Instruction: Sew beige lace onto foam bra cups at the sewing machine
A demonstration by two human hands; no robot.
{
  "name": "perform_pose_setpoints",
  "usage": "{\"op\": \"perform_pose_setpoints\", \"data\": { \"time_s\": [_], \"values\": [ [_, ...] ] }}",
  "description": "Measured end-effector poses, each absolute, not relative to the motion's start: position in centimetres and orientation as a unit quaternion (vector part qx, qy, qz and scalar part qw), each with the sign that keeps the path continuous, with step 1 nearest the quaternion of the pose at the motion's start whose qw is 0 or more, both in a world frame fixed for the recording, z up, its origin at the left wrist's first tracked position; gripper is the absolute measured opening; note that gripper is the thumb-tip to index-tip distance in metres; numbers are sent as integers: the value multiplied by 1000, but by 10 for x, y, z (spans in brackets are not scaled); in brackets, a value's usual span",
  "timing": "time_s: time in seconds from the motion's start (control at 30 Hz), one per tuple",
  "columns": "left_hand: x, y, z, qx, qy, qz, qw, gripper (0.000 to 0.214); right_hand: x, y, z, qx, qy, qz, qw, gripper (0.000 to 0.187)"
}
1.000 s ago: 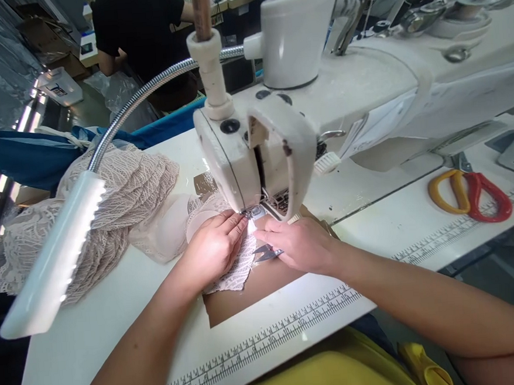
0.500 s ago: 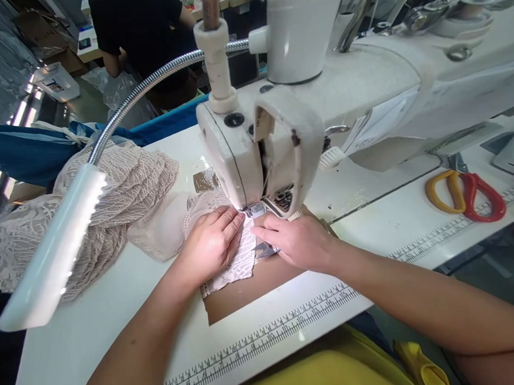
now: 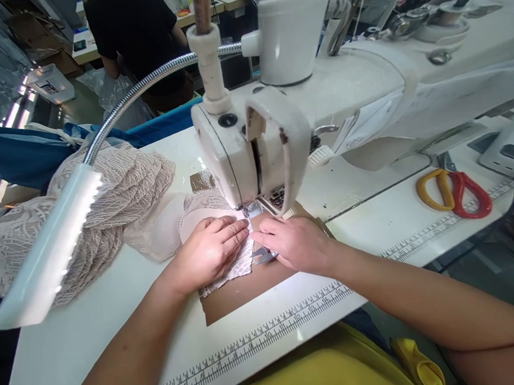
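Lace piece guided under the needle of a sewing machine.
Left hand (image 3: 208, 253) lies flat, fingers extended, on the lace piece (image 3: 235, 264) before the sewing machine (image 3: 254, 151); right hand (image 3: 293, 243), fingers narrow, pins its edge and holds thread snips (image 3: 263, 253); scissors (image 3: 453, 190) lie far right.

White worktable (image 3: 116, 319) with printed ruler edge, lit gooseneck lamp (image 3: 45, 254), cluttered benches behind, cardboard boxes (image 3: 49, 54) at left
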State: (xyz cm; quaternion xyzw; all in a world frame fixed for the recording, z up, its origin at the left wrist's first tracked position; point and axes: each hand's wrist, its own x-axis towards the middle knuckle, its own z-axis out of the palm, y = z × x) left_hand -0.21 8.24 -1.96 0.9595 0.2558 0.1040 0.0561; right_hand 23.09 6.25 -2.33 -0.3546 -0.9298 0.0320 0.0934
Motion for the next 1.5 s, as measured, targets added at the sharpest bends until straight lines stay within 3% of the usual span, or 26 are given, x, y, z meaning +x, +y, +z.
{"op": "perform_pose_setpoints", "data": {
  "time_s": [0.43,0.67,0.97,1.5],
  "values": [
    [5,81,-14,942,322,77,50,44,226,68,-19,-449,-891,34,63,36],
    [3,81,-14,939,331,87,42,42,238,70,-23,-358,-925,74,101,47],
    [2,81,-13,949,289,106,74,36,240,68,-22,-323,-939,77,91,34],
    [1,84,-17,898,421,114,52,45,231,68,-17,-420,-890,131,119,40]
  ]
}}
